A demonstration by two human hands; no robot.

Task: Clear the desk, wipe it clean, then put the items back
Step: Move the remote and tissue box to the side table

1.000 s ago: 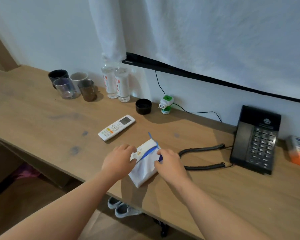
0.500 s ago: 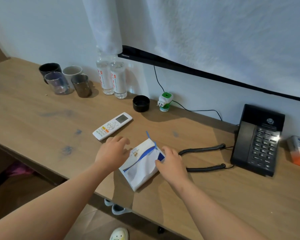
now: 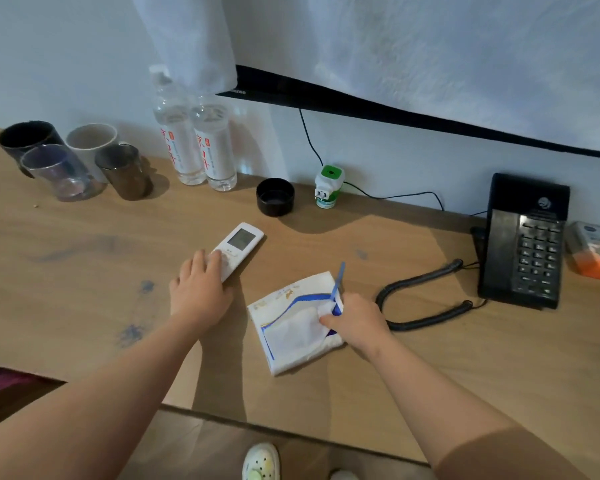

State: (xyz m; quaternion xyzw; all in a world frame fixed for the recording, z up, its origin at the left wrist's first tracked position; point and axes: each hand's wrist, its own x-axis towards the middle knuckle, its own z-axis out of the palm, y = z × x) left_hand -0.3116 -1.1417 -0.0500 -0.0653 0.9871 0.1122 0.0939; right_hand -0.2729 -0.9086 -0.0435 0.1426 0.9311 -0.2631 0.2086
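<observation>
- The left hand (image 3: 201,289) lies flat on the near end of the white remote (image 3: 239,242). Its fingers are straight and hide the buttons under them.
- The right hand (image 3: 357,320) pinches a white tissue (image 3: 321,310) at the opening of the tissue pack (image 3: 291,337), which lies flat on the desk (image 3: 66,258).
- A curly cord (image 3: 416,296) just right of the pack runs to the black phone (image 3: 523,244).
- Cups (image 3: 66,161), two bottles (image 3: 194,143) and a green plug (image 3: 328,187) stand by the wall.
- The picture's edge cuts off an orange box (image 3: 596,251) and a shoe (image 3: 260,462).
</observation>
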